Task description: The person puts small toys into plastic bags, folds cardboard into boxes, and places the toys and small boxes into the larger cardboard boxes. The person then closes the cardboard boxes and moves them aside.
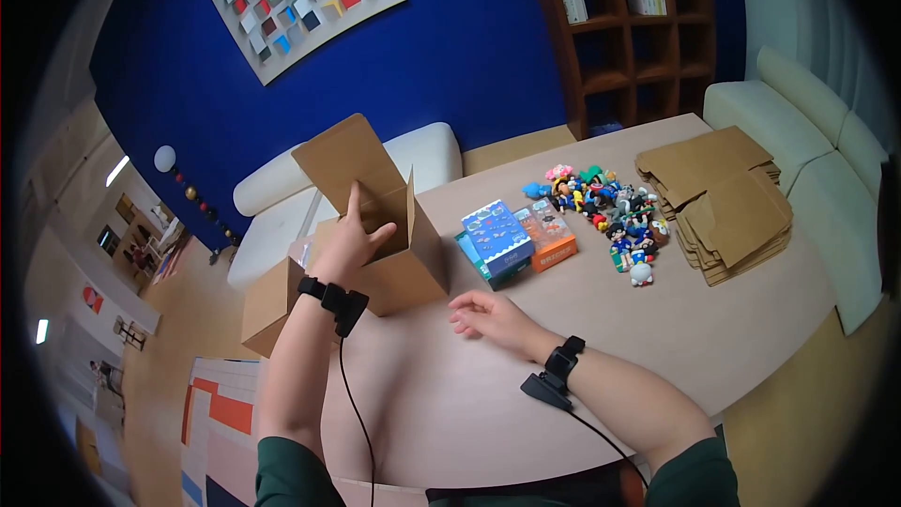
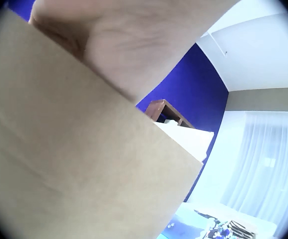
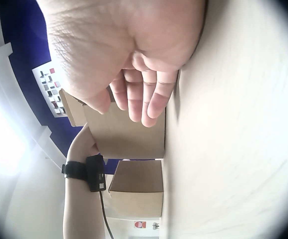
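Note:
An open cardboard box (image 1: 408, 280) stands upright on the table with its tall back flap raised. My left hand (image 1: 347, 237) is over its opening, thumb and index finger spread apart, with nothing gripped. In the left wrist view, the palm (image 2: 129, 55) lies behind the edge of a large cardboard panel (image 2: 84, 149), which hides the fingers. My right hand (image 1: 499, 321) rests on the table to the right of the box. Its fingers (image 3: 149, 97) are loosely bent and hold nothing.
A smaller cardboard box (image 1: 270, 308) sits left of the open one. To the right are a blue box (image 1: 497, 237), an orange box (image 1: 554, 252), a pile of toy figures (image 1: 610, 202) and stacked flat cardboard (image 1: 737, 216). White sofas (image 1: 826, 145) flank the table (image 1: 601, 357).

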`<state>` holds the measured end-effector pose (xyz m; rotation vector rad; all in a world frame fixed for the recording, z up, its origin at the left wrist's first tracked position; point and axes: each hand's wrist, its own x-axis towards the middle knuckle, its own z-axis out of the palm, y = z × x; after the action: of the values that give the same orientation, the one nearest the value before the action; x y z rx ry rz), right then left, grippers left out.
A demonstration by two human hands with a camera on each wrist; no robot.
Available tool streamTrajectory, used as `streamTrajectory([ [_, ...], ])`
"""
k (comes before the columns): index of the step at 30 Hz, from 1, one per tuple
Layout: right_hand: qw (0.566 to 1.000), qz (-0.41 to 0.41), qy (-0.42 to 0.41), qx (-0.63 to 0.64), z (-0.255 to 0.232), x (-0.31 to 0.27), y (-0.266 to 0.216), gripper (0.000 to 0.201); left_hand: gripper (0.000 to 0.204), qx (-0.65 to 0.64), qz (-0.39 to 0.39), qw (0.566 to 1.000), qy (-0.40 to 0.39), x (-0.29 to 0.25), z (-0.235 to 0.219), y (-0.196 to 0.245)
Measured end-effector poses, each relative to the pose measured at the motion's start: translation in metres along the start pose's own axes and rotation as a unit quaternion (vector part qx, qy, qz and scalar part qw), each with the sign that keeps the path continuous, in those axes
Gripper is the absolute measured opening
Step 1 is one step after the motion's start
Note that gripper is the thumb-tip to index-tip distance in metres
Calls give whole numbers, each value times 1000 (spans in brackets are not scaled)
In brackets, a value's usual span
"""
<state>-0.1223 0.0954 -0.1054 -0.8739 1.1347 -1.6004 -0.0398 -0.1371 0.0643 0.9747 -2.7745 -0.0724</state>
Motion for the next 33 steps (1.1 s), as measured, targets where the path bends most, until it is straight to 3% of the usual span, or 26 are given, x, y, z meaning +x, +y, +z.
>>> streamTrajectory([
  [3, 1000, -5, 0, 2, -1, 0, -2, 25, 98, -131, -60, 989, -40, 7, -3, 9],
  [7, 1000, -2, 5, 2, 0, -1, -2, 25, 84, -143, -76, 984, -77, 22, 11, -7],
  [9, 1000, -8, 2, 9, -2, 0, -1, 24, 68, -59, 31, 995, 67, 33, 30, -26],
  [10, 1000, -2, 4, 15, -1, -1, -3, 24, 57, -84, 8, 991, 101, 11, 11, -2],
  [13, 1000, -8, -2, 24, -2, 0, 0, 23, 48, -193, 9, 980, 36, -28, -10, 22],
  [16, 1000, 5, -5, 15, -4, 1, -3, 24, 33, -69, 178, 970, 153, -69, 4, 26],
  [17, 1000, 5, -10, 12, -2, 1, -3, 24, 27, -26, 189, 976, 108, -75, 9, 22],
  [23, 1000, 20, 4, 10, -2, 0, -6, 24, 31, -10, 174, 977, 123, -81, 20, 26],
  [25, 1000, 19, 1, 13, -2, 0, -8, 24, 36, -101, 204, 948, 222, -98, 5, 46],
  [27, 999, 40, 8, 26, 1, -3, -10, 25, 40, -242, 273, 902, 231, -125, -1, 65],
  [28, 999, 31, 6, 26, 0, -3, -10, 25, 31, -305, 312, 877, 201, -139, 10, 68],
  [29, 999, 35, 3, 24, -2, -2, -7, 25, 21, -404, 287, 861, 119, -157, 25, 73],
  [30, 999, 30, 4, 18, -3, 0, -2, 25, 12, -513, 261, 817, -22, -173, 39, 77],
  [31, 1000, 23, 4, 9, -5, 2, 0, 25, 11, -576, 181, 771, -204, -182, 52, 77],
  [32, 1000, 24, 8, -3, -3, 0, -7, 25, 13, -667, 81, 671, -315, -185, 66, 84],
  [33, 999, 30, 3, -11, -2, 0, -9, 25, 13, -674, 79, 667, -307, -184, 88, 79],
])
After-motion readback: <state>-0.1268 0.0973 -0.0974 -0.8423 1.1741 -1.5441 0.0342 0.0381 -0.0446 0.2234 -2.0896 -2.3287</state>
